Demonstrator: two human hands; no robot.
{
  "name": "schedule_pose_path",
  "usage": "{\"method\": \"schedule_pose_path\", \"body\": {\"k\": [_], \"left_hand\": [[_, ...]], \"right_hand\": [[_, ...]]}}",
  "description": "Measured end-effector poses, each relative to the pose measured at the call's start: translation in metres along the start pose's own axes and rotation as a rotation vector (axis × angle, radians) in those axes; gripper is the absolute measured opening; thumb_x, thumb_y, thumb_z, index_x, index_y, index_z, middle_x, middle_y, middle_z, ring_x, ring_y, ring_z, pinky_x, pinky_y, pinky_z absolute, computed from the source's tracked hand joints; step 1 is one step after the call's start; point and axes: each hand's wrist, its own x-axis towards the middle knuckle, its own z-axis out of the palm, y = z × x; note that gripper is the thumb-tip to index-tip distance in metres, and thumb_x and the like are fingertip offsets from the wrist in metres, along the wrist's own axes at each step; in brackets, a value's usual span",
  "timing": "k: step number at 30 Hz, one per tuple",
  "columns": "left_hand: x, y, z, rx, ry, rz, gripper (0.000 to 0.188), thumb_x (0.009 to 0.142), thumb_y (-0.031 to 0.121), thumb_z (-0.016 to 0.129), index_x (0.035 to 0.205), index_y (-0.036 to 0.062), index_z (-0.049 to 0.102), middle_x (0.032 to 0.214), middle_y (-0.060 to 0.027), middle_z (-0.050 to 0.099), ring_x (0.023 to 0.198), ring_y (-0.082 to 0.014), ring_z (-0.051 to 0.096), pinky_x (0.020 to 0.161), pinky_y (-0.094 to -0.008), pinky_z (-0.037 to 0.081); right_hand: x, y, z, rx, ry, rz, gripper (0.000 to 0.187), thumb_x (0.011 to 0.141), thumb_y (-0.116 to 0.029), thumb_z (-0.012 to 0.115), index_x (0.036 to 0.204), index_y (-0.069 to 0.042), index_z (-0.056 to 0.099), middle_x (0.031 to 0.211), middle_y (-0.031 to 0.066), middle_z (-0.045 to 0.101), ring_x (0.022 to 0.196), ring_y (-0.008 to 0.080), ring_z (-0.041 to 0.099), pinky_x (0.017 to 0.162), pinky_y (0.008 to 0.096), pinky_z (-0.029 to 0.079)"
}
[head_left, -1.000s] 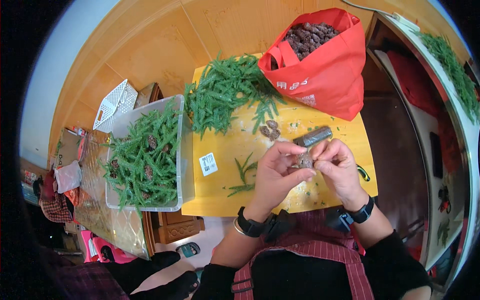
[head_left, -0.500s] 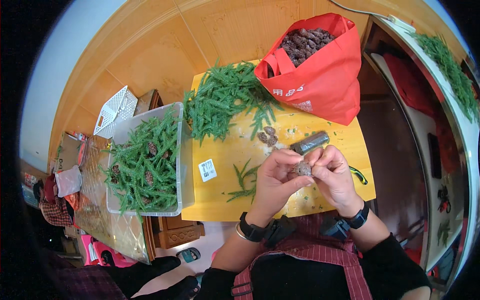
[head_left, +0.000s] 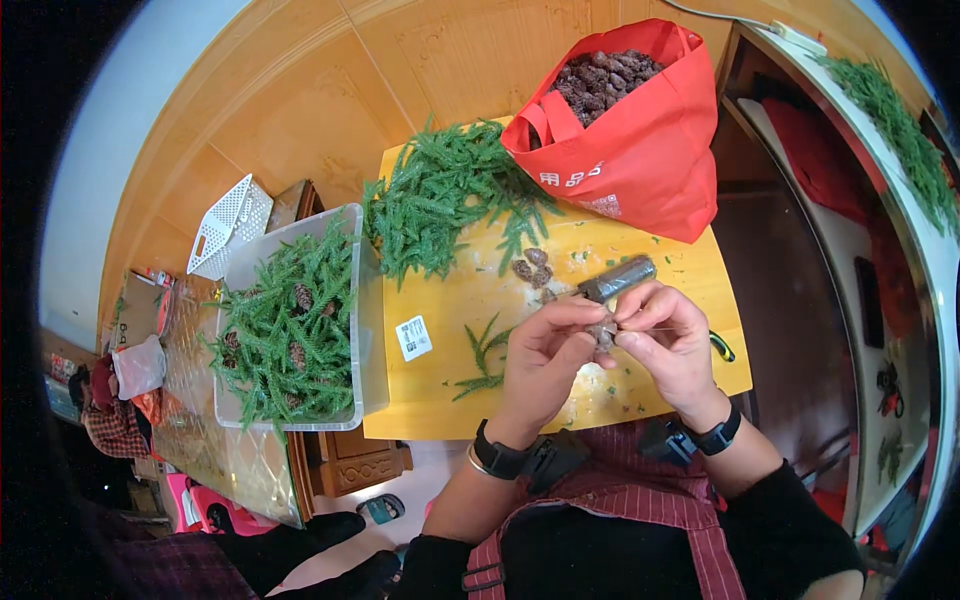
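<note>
A small brown pine cone [head_left: 603, 336] is held between both hands over the near part of the yellow table [head_left: 440, 400]. My left hand [head_left: 545, 365] pinches it from the left with thumb and fingers. My right hand [head_left: 672, 350] is closed at the cone's other side, pinching a thin wire-like strand that shows faintly at its fingers. Just beyond the hands lie a dark wrapped cylindrical bundle [head_left: 617, 278] and a few loose pine cones [head_left: 533, 270]. Left of my left hand rests a green pine sprig [head_left: 484, 358].
A red bag [head_left: 640, 150] full of pine cones stands at the back right beside a heap of green sprigs [head_left: 440, 195]. To the left is a clear bin [head_left: 372, 370] of sprigs with cones. Yellow-and-black handles [head_left: 721, 347] lie near the right edge; a white label [head_left: 413, 338] lies left.
Both hands have stayed over the same spot while the fingers shifted on the pine cone. My right fingertips have moved closer to my left ones, and the thin strand now shows beside them.
</note>
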Motion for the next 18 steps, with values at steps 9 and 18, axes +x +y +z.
{"method": "schedule_pose_path", "body": {"k": [9,18], "left_hand": [[0.0,0.001,-0.004,-0.083,-0.047,0.012,0.03,0.088,0.024,0.055,0.107,0.0018,0.053,0.107,-0.0128,0.053,0.082,-0.0194,0.056,0.066,-0.0288,0.047],[0.001,0.007,-0.011,-0.132,-0.138,-0.048,0.023,0.091,0.017,0.05,0.104,-0.0011,0.057,0.104,-0.011,0.053,0.086,-0.0214,0.059,0.066,-0.029,0.051]], "right_hand": [[0.002,0.001,0.0,-0.098,0.013,-0.043,0.01,0.08,0.002,0.06,0.085,-0.002,0.052,0.095,0.0105,0.052,0.084,0.0149,0.055,0.074,0.0268,0.049],[0.011,-0.01,-0.008,-0.011,-0.158,0.054,0.008,0.077,0.004,0.062,0.084,0.001,0.059,0.093,0.0106,0.055,0.074,0.0146,0.057,0.068,0.0251,0.048]]}}
